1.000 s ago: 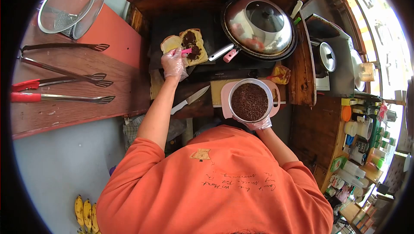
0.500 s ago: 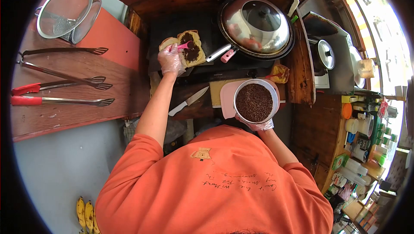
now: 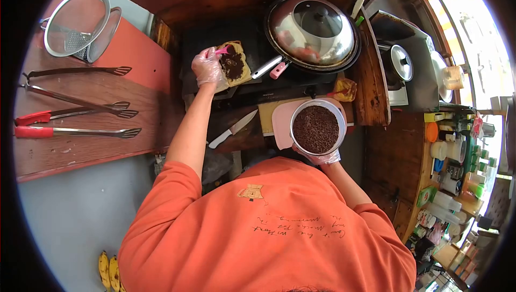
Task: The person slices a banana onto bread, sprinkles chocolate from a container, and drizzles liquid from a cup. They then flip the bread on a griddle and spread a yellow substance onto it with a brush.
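Observation:
My left hand (image 3: pixel 206 68), in a clear plastic glove, has its fingers closed on a small pink scoop (image 3: pixel 223 50). The scoop's end is over a slice of bread (image 3: pixel 245 69) that lies on the dark surface. Dark brown sprinkles (image 3: pixel 231 66) cover the middle of the slice. My right hand (image 3: pixel 322 157), also gloved, holds a round clear tub (image 3: pixel 342 117) from below, near my chest. More dark sprinkles (image 3: pixel 315 128) fill the tub. Part of the bread's left side is hidden behind my left hand.
A large lidded pan (image 3: pixel 317 28) stands right of the bread. Below lie a knife (image 3: pixel 233 129) and a pink board (image 3: pixel 281 125). Tongs (image 3: pixel 97 132) and a strainer (image 3: pixel 78 23) rest on the left table. A lidded pot (image 3: pixel 401 63) stands at the right.
My left hand has shifted slightly left and up with the scoop, which is now at the slice's upper left part. The whole view has also moved a little. My right hand still holds the tub.

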### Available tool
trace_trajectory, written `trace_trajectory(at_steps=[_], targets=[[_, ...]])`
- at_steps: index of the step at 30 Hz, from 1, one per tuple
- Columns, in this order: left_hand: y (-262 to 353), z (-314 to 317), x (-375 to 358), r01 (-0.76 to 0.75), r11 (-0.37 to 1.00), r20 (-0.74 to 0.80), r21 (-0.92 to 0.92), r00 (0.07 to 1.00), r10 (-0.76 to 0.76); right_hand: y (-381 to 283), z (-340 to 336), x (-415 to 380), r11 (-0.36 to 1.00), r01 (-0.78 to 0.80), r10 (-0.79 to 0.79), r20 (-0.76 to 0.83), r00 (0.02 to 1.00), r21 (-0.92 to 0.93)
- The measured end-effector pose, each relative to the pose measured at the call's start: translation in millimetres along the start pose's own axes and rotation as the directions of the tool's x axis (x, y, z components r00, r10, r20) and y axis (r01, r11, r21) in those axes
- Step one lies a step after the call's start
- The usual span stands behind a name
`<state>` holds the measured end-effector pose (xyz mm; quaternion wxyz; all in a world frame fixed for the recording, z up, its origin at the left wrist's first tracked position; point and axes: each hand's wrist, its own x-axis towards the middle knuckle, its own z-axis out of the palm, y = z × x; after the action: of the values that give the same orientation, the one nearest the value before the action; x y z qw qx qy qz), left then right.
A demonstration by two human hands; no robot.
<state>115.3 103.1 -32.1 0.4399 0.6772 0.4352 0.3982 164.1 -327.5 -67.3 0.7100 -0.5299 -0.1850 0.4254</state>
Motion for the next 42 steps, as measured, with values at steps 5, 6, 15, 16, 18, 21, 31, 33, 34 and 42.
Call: trace_trajectory(at_steps=[5, 6, 15, 16, 18, 21, 31, 33, 34, 42], targets=[[17, 2, 3, -0.145, 0.985, -0.031, 0.097, 0.988, 0.148, -14, 5, -5, 0.900, 0.047, -0.043, 0.020, 0.999, -0.434], [14, 4, 5, -0.145, 0.985, -0.028, 0.099, 0.989, 0.148, -18, 7, -6, 0.855, 0.099, -0.069, 0.077, 0.995, -0.509], [2, 10, 20, -0.251, 0.932, -0.005, 0.261, 0.965, 0.261, -24, 15, -7, 0.997, -0.073, 0.074, -0.022, 0.997, 0.033], [2, 10, 19, -0.248, 0.939, -0.005, 0.238, 0.966, 0.257, -22, 14, -7, 0.997, -0.072, 0.072, -0.023, 0.997, 0.034], [-3, 11, 21, -0.246, 0.945, -0.003, 0.216, 0.968, 0.253, -21, 17, -7, 0.993, -0.041, 0.050, -0.081, 0.995, 0.113], [-12, 12, 26, -0.317, 0.911, -0.006, 0.264, 0.944, 0.330, -19, 18, -6, 0.989, -0.037, 0.051, -0.093, 0.994, 0.142], [-7, 5, 36, -0.278, 0.929, 0.016, 0.244, 0.959, 0.283, -24, 16, -12, 0.998, 0.028, -0.028, 0.010, 1.000, -0.064], [-11, 4, 42, -0.301, 0.920, 0.020, 0.252, 0.952, 0.306, -20, 16, -13, 0.981, -0.041, 0.044, -0.011, 0.999, 0.189], [-12, 3, 44, -0.319, 0.903, 0.028, 0.289, 0.945, 0.325, -17, 14, -14, 0.981, -0.041, 0.044, -0.011, 0.999, 0.190], [-7, -6, 42, -0.377, 0.830, 0.082, 0.411, 0.922, 0.378, -24, 23, -11, 0.989, -0.030, 0.032, -0.013, 0.999, 0.145]])
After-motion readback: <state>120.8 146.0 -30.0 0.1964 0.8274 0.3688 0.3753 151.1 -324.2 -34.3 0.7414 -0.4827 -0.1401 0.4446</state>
